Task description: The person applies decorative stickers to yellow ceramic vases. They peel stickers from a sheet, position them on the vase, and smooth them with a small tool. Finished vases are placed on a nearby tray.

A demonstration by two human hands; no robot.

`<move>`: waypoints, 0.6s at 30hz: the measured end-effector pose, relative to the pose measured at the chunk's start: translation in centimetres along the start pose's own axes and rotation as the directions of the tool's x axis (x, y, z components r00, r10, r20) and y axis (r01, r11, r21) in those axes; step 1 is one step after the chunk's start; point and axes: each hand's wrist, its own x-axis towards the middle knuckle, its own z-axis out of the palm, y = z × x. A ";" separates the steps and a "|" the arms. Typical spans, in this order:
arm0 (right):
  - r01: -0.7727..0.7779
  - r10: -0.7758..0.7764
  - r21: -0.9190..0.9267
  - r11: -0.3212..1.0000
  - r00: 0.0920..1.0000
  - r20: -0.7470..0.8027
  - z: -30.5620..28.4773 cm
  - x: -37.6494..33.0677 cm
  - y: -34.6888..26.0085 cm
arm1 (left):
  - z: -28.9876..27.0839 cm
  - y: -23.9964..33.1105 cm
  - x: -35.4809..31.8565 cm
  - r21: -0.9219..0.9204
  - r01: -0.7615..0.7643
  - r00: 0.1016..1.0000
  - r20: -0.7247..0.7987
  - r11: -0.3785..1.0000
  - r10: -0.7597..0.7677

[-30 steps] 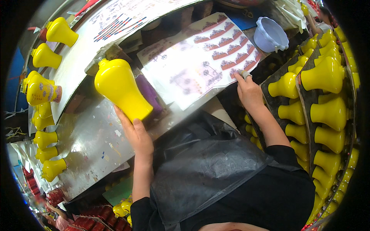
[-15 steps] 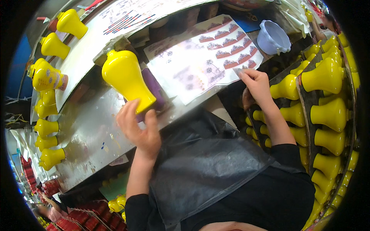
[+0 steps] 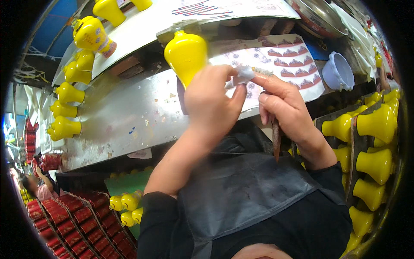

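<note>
Bucket (image 3: pixel 335 74): lavender, just beside the right end of the printed sheet (image 3: pixel 294 64); I see a metal basin (image 3: pixel 317 19) farther back.
Block (image 3: pixel 167 36): grey, by the neck of the yellow vase (image 3: pixel 184 52), which is on the bench (image 3: pixel 125 114).
Left hand (image 3: pixel 211 101): blurred on my feed, thumb and fingers pinching a whitish film (image 3: pixel 244 74); it hides the vase's near end and part of the sheet from me.
Right hand (image 3: pixel 291 108): index stretched to the film, a brown pointed piece (image 3: pixel 276 140) hanging beneath; I cannot tell whether it grips that.
Bench top: grey and shiny, flecked with paint; behind, a white panel (image 3: pixel 148 26) carries thin sticks (image 3: pixel 200 8).
Room: rack (image 3: pixel 352 142) of vases on the right; red stacks (image 3: pixel 73 222) and another person (image 3: pixel 43 190) on the left.
Count: I make it one vase by the block, eight left-side vases (image 3: pixel 64 128) (one patterned), at least four small-looking vases (image 3: pixel 129 201) below the bench, one bucket, one basin; the rack's overlap too much.
</note>
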 end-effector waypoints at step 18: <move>-0.296 0.273 -0.032 0.955 0.827 0.492 1.3 6.8 6.6 | -8.5 -2.6 -5.1 -0.780 0.464 0.708 0.043 0.419 -0.705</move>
